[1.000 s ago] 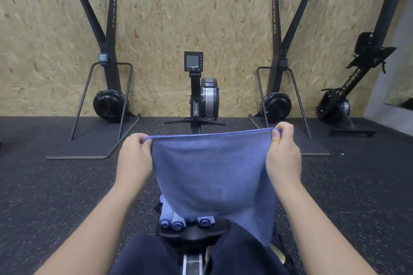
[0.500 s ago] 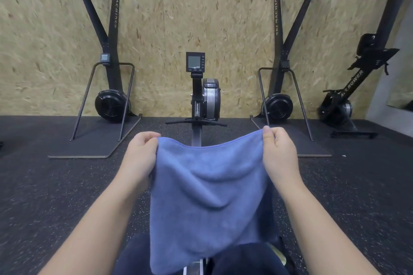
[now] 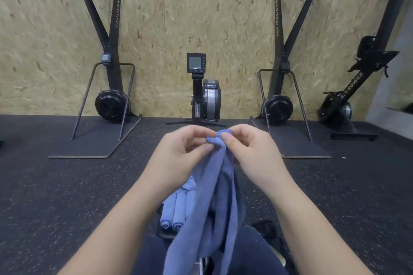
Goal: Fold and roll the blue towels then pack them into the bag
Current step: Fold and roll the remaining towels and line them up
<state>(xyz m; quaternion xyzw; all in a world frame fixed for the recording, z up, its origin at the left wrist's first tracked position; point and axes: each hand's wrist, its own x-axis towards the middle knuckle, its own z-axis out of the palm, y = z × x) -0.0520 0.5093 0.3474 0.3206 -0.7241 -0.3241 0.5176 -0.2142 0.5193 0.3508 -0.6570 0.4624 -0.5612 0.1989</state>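
Hands: my left hand [image 3: 178,154] and right hand [image 3: 250,152] pinch the blue towel [image 3: 214,203] corners together.
Advice: I'd align edges before rolling.
Done: rolled towels [image 3: 176,212] below.

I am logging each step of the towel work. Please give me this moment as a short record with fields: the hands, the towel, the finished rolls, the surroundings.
left hand: pinches the towel's top corner
right hand: pinches the same top, touching the left hand
towel: blue, folded in half, hanging down from the hands
rolls: rolled blue towels lying side by side below the hands
bag: cannot tell
surroundings: rower ahead, dark floor, wood wall
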